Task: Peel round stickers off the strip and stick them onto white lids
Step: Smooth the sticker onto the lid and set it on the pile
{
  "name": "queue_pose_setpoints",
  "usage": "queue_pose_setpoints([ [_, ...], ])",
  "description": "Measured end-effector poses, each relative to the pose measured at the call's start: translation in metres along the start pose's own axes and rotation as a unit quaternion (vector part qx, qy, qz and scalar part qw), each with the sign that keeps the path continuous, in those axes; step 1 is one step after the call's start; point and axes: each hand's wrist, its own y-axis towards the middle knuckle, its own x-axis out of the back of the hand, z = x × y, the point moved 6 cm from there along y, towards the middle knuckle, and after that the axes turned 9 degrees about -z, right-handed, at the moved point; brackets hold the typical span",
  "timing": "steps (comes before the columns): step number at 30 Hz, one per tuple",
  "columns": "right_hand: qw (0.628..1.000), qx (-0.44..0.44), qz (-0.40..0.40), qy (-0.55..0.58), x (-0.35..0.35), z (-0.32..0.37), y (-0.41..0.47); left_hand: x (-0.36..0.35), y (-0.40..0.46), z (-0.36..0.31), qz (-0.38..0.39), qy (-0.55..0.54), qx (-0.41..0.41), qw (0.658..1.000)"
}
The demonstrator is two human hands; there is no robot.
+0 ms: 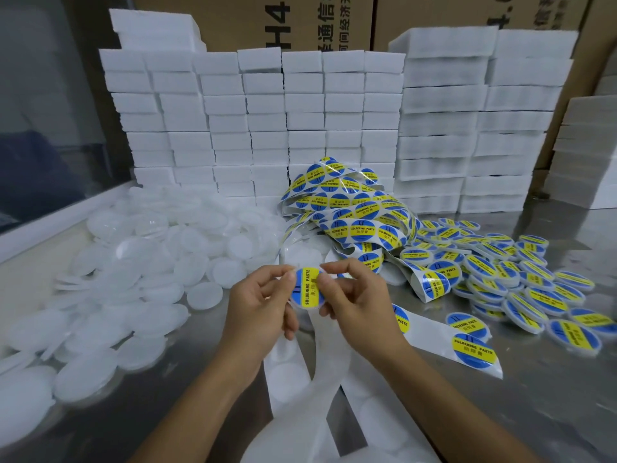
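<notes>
Cardboard cartons (300, 18) with printed characters close off the back, their tops cut by the frame. In front of them, stacked white foam blocks (267, 121) form a wall across the rear of the steel desk (551, 396), leaving bare metal only at the near right and in a dim patch at the near left. A grey panel (43, 111) bounds the left side.

A heap of plain white lids (140, 262) fills the left half, blurring into one pale mass toward the back. Right of centre lies a tangled sticker strip (350, 208) of blue-and-yellow "SOLDERING PASTE" stickers; its emptied white backing (310, 389) trails down between the forearms and off the bottom edge. On the right, labelled lids (521, 282) overlap in a pile reaching the frame edge.

Both hands are raised at centre, above the desk. The left hand (263, 305) pinches a white lid (307, 290) by its left rim, mostly hidden under its round sticker (307, 287). The right hand (357, 302) has its grip curled, thumb tip pressed on the sticker's right side and fingers behind the rim.
</notes>
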Motion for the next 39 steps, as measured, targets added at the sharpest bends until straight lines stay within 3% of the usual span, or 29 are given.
queue_pose_setpoints([
  [4,0.998,-0.003,0.059,-0.029,-0.011,0.000,-0.006,0.008,0.002,-0.001,-0.034,-0.009,0.000,0.999],
  [6,0.999,-0.003,0.048,-0.021,-0.012,0.001,-0.008,0.008,0.001,0.001,-0.043,0.000,0.006,0.999],
  [8,0.999,-0.041,-0.003,0.018,-0.008,-0.001,-0.007,0.007,0.002,0.005,-0.050,0.011,0.022,0.998],
  [12,0.973,-0.119,-0.180,0.079,0.020,-0.014,0.001,0.002,0.000,0.014,-0.024,0.063,0.044,0.997],
  [15,0.956,-0.164,-0.220,0.106,0.031,-0.020,0.005,0.000,-0.003,0.017,-0.009,0.069,0.054,0.996],
  [21,0.966,-0.181,-0.099,0.153,0.006,-0.014,0.000,-0.007,-0.008,0.019,0.020,0.047,0.096,0.994],
  [28,0.946,-0.233,-0.034,0.220,-0.003,-0.012,-0.003,-0.003,-0.006,0.019,0.007,0.022,0.148,0.989],
  [32,0.942,-0.259,0.068,0.203,-0.015,-0.009,-0.010,-0.004,-0.009,0.023,0.033,0.045,0.161,0.985],
  [34,0.947,-0.249,0.081,0.185,-0.014,-0.005,-0.009,-0.002,-0.009,0.024,0.035,0.042,0.166,0.985],
  [36,0.956,-0.236,0.010,0.172,0.001,-0.003,0.001,0.001,-0.005,0.024,0.017,0.008,0.179,0.984],
  [39,0.951,-0.220,-0.170,0.135,0.049,-0.008,0.020,0.006,0.000,0.026,-0.009,0.000,0.189,0.982],
])
